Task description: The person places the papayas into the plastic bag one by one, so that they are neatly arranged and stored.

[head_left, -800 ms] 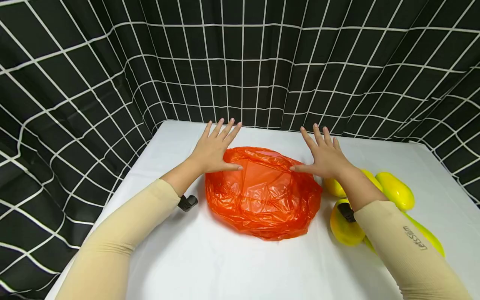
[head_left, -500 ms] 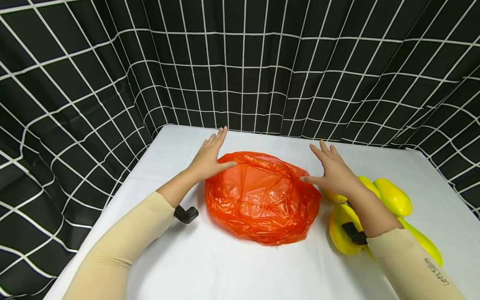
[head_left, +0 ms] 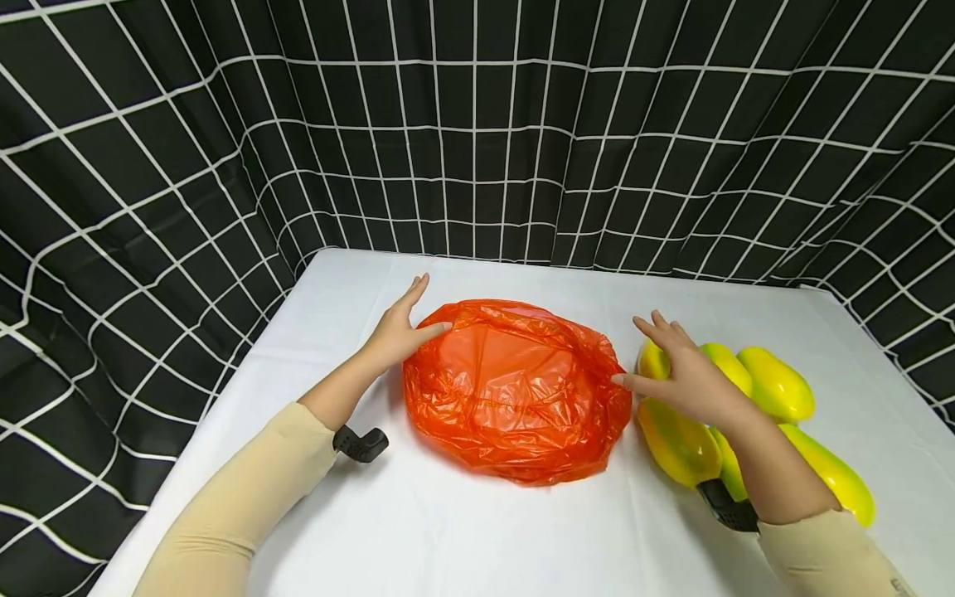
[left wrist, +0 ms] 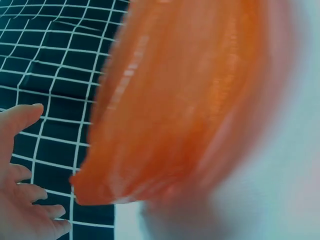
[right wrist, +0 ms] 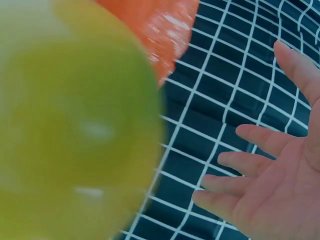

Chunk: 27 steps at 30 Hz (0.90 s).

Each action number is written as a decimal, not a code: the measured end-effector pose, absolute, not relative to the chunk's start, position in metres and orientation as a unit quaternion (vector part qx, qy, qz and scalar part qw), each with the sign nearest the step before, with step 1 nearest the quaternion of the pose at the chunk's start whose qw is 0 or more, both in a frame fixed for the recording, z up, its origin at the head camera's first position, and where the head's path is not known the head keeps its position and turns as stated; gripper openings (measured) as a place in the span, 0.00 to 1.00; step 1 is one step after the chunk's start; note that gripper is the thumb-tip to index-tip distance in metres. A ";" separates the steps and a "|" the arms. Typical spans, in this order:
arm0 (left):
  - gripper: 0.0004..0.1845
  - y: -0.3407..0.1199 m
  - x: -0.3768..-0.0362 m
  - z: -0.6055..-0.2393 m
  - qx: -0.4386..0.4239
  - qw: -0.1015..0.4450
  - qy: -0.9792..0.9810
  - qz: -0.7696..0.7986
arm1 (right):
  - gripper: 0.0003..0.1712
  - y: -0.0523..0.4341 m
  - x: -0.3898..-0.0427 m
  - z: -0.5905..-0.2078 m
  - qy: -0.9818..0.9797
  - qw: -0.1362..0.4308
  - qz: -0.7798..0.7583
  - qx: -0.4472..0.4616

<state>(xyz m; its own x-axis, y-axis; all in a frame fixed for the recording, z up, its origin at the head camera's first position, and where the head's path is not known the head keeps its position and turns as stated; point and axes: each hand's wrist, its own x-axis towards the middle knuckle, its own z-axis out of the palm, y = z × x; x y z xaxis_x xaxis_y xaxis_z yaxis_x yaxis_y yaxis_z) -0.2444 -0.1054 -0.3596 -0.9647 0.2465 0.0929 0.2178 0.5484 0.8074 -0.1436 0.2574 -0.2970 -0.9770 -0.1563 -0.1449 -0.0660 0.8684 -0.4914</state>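
Observation:
A crumpled orange-red plastic bag (head_left: 515,390) lies on the white table, its opening edge toward the far side. My left hand (head_left: 395,336) is held at the bag's left end, thumb overlapping its rim in the head view. That hand's fingers (left wrist: 32,192) are spread and hold nothing in the left wrist view. On the other side, my right hand (head_left: 694,377) hovers beside the bag's right end, over glossy yellow-green mangoes (head_left: 679,439). Its fingers (right wrist: 240,185) are loosely extended, with nothing between them. One mango (right wrist: 80,135) fills much of the right wrist view, close to the camera.
Several mangoes, including one at the back (head_left: 779,385) and one at the front right (head_left: 831,477), cluster right of the bag, partly hidden by my right arm. A black curtain with white grid lines (head_left: 477,149) surrounds the white-covered table (head_left: 448,539). Black camera mounts hang below both wrists.
Both hands have drawn apart and nearer to me, the left one leftward, the right one rightward over the mangoes. Both have turned from palm-down to more sideways. The bag stays in place.

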 end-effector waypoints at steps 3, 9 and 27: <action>0.45 -0.107 -0.242 -0.365 0.121 0.022 0.872 0.474 | 0.54 0.262 -0.132 -0.305 0.960 0.086 -0.258 -0.056; 0.41 -0.110 -0.237 -0.368 0.105 0.028 0.840 0.531 | 0.52 0.267 -0.111 -0.314 0.959 0.064 -0.274 -0.043; 0.37 -0.110 -0.232 -0.390 0.033 0.047 0.757 0.651 | 0.44 0.274 -0.095 -0.343 0.932 -0.006 -0.361 0.034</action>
